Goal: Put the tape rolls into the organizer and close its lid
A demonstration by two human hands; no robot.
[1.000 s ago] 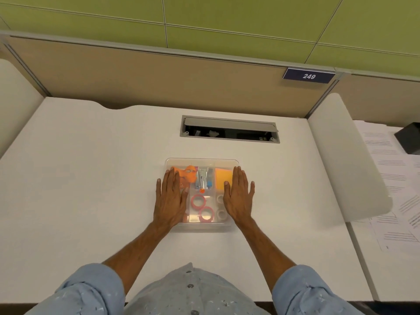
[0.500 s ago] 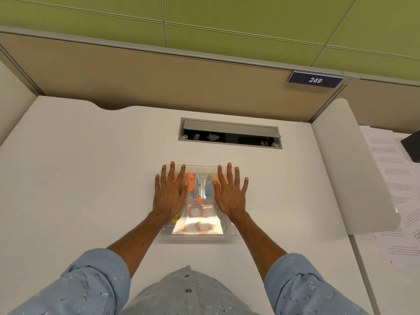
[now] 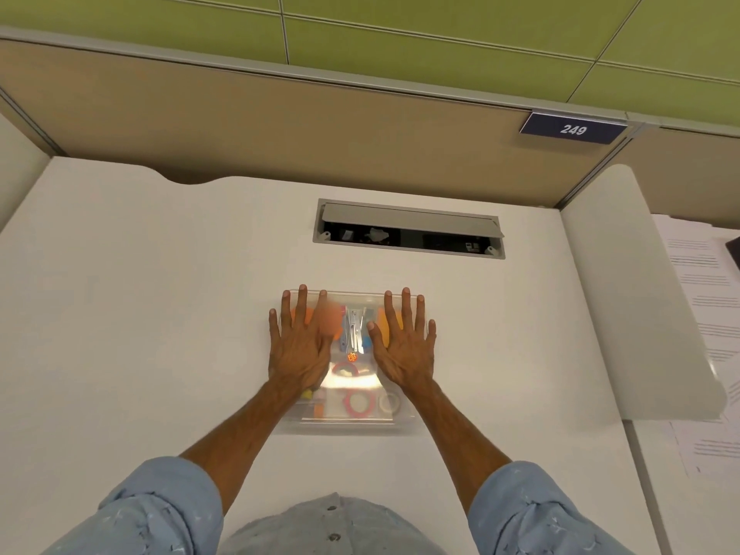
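A clear plastic organizer (image 3: 348,425) lies on the white desk with its transparent lid down over it. Through the lid I see a pink tape roll (image 3: 360,403), a second pink roll (image 3: 345,368) and a whitish roll (image 3: 390,402), plus orange items and a stapler (image 3: 354,326). My left hand (image 3: 302,346) lies flat on the lid's left half, fingers spread. My right hand (image 3: 404,342) lies flat on the right half, fingers spread. Both sets of fingertips reach the far edge. Neither hand holds anything.
An open cable hatch (image 3: 408,230) sits in the desk behind the organizer. A white curved divider panel (image 3: 624,298) stands at the right, with printed papers (image 3: 704,298) beyond it. A tan partition wall closes off the back.
Both hands slid forward along the lid from its near part to its far edge, fingers spreading wider. The camera view shifted slightly.
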